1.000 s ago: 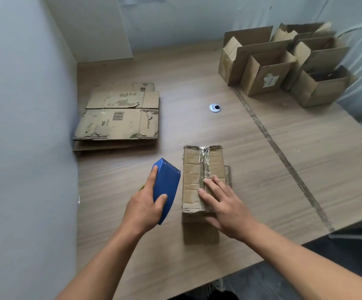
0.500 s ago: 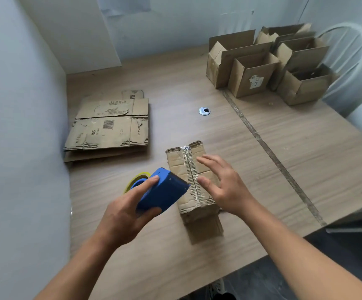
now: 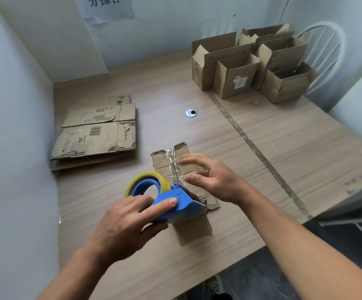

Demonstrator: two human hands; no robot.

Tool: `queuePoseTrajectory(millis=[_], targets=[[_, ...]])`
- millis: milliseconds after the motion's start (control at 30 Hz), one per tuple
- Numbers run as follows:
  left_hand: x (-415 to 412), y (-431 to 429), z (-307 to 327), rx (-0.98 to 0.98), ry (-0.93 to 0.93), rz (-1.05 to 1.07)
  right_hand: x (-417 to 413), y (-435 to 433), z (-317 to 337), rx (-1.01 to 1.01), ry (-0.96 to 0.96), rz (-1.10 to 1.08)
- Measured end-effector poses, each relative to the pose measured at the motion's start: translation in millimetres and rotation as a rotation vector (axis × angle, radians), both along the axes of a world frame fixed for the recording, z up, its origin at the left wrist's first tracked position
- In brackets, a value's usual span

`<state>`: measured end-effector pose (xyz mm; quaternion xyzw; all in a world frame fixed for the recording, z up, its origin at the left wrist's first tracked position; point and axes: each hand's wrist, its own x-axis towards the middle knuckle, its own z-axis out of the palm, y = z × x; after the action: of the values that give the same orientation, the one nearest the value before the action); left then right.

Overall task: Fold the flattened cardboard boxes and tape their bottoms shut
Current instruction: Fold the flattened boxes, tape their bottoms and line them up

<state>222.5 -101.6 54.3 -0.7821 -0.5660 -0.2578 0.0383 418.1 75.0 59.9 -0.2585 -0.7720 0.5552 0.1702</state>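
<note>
Entry: head view, single frame.

**State.** The left hand [image 3: 123, 221] grips the blue tape dispenser [image 3: 171, 204], thumb along its top and fingers curled under. The yellow tape roll [image 3: 147, 180] faces the wall side. The dispenser's mouth sits at the near edge of the small cardboard box [image 3: 167, 163]. The box stands bottom-up on the table [image 3: 284, 152], close to the front edge, with a clear tape strip [image 3: 172, 161] along its seam. The right hand [image 3: 214, 180] is over the box with fingers spread and straight, gripping nothing. It is motion-blurred, so I cannot tell whether it touches the cardboard.

**Risks, my judgement.**
- If the right hand is not pressing down, a pull on the dispenser could drag or tip the light box towards the table's front edge.
- The far end of the strip looks crumpled, and the worn flap edges may give it poor hold, so it could lift.
- The right fingers are near the dispenser's cutting end, so a quick tear could catch them.
- A slack cut could let the tape fold back on itself.

**Writing.**
- The wall sign [image 3: 108, 6] carries Chinese characters cut off by the frame top, possibly 分拣台.
- The top sheet of the flattened box stack [image 3: 97, 135] shows "P&G", a barcode and a line of digits I cannot read with confidence.
- A white label [image 3: 240, 82] on one of the folded boxes [image 3: 282, 59] at the far right has marks I cannot read.
</note>
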Motion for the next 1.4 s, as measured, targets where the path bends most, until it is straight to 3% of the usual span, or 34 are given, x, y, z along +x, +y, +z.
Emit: queuePoseTrajectory(millis=[167, 500, 700, 833, 967, 1400], targets=[[1, 0, 4, -0.071, -0.033, 0.013, 13, 5, -2, -0.006, 0.071, -0.082], [-5, -10, 8, -0.350, -0.184, 0.056, 23, -11, -29, -0.088, -0.043, 0.011], [-1, -11, 8, -0.529, -0.239, 0.067, 30, -15, -35, -0.047, 0.022, -0.250], [-29, -25, 4, -0.736, -0.334, 0.079, 76, 9, -48, -0.346, 0.144, -0.575], [-42, -18, 5, -0.878, -0.418, 0.130, 77, 2, -63, -0.443, 0.040, -0.687], [-59, 5, -6, -1.072, -0.427, 0.265, 68, -12, -89, -0.239, -0.177, -0.705]])
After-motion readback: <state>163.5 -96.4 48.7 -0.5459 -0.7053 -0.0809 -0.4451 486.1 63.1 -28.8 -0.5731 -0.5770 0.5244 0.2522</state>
